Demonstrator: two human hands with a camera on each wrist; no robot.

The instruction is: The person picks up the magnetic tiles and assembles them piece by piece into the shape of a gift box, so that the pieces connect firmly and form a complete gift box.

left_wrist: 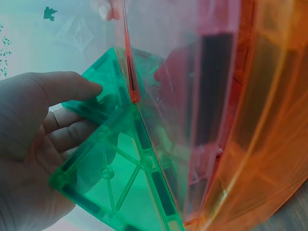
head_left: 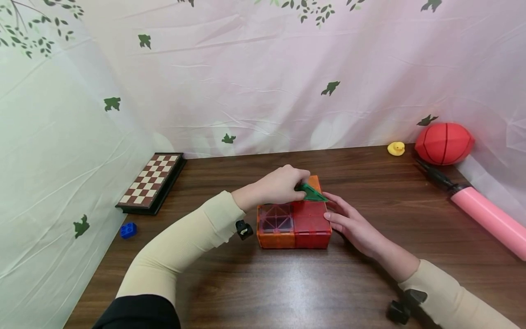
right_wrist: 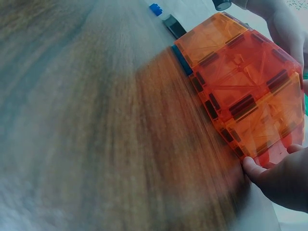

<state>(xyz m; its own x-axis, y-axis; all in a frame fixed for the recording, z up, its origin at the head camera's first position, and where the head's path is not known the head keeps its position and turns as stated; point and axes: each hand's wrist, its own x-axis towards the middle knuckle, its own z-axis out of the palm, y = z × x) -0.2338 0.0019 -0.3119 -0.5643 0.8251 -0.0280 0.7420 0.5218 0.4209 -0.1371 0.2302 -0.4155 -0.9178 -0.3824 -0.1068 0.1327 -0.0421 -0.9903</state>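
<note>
A low box of orange and red see-through magnetic tiles [head_left: 293, 224] sits on the brown table [head_left: 287, 288]. My left hand [head_left: 283, 185] pinches a green triangular tile [head_left: 311, 193] above the box's far top edge. In the left wrist view the thumb and fingers hold the green tile [left_wrist: 115, 163] against the red and orange walls [left_wrist: 216, 110]. My right hand [head_left: 349, 221] rests with straight fingers against the box's right side; in the right wrist view its fingertips [right_wrist: 257, 168] touch the lower corner of the orange tiles [right_wrist: 240, 86].
A folded chessboard [head_left: 149, 183] lies at the back left, with a small blue brick [head_left: 128, 230] in front of it. At the back right are a yellow rubber duck [head_left: 396, 148], a red ball [head_left: 444, 143] and a pink pump [head_left: 485, 214]. Curtains hang behind and at the left.
</note>
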